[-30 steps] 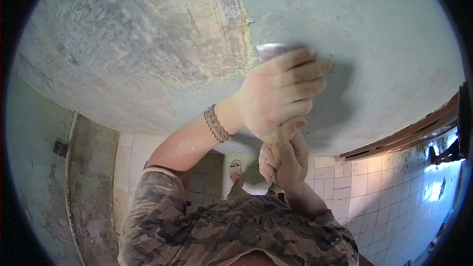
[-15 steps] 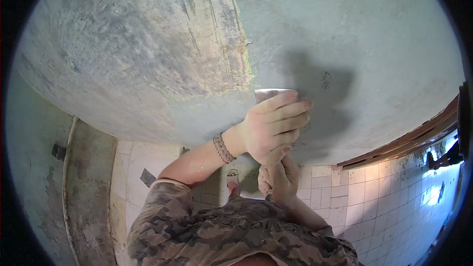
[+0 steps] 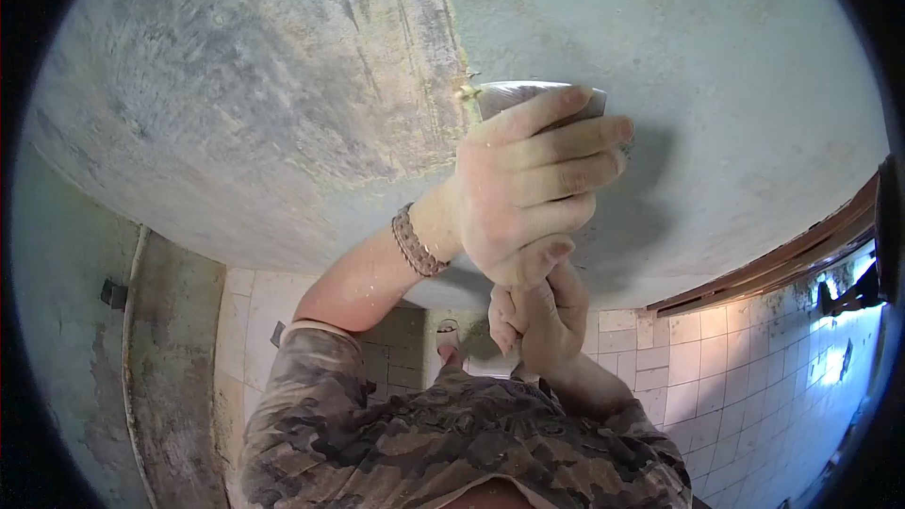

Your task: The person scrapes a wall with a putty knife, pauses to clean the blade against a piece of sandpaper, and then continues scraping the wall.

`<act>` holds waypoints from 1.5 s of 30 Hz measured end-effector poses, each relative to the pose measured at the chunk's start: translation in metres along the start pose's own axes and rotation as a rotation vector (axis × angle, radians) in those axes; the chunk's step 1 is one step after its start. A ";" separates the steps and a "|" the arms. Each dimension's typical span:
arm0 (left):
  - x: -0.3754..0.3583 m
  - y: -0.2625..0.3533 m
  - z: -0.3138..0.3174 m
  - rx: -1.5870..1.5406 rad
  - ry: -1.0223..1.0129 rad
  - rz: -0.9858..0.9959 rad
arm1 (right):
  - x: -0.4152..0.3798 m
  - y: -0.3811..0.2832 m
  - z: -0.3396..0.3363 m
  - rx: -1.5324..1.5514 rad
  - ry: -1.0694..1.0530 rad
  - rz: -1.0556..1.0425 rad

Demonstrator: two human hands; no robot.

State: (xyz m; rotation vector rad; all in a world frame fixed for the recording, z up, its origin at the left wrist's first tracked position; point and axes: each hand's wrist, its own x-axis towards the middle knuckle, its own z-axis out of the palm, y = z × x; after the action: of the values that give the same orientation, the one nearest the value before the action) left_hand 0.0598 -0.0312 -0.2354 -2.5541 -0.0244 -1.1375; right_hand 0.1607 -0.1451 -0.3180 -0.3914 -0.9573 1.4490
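A wide-bladed paint scraper point(image 3: 501, 102) points up against the wall point(image 3: 679, 47), its metal edge at the border between green paint and a stripped patch point(image 3: 255, 75). My left hand point(image 3: 528, 184) lies over the blade and upper part, fingers wrapped across it and pointing right. Below it, my right hand point(image 3: 551, 320) is closed in a grip where the handle would be; the handle itself is hidden by the hands. A small crumb of paint point(image 3: 468, 92) shows at the blade's left corner.
A brown wooden frame point(image 3: 754, 273) edges the wall at right. White tiles point(image 3: 712, 368) lie beyond it. A pipe point(image 3: 130, 339) runs down the left wall, near a small dark box point(image 3: 114, 293). My sandalled foot point(image 3: 448, 339) shows below.
The scraper and both hands have moved up along the wall, the blade sliding beside the stripped patch's right edge. A paint crumb now shows at its corner.
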 end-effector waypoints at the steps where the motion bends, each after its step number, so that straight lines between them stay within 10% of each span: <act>1: -0.006 0.003 0.004 -0.028 -0.006 -0.027 | -0.004 0.006 -0.001 0.010 0.026 0.016; 45: -0.039 0.020 0.015 -0.172 -0.040 -0.113 | -0.026 0.020 0.006 0.138 0.131 0.211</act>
State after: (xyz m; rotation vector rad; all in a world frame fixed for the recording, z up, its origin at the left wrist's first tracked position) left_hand 0.0478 -0.0404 -0.2790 -2.7581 -0.0849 -1.1757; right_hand 0.1470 -0.1687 -0.3371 -0.4895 -0.7226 1.6487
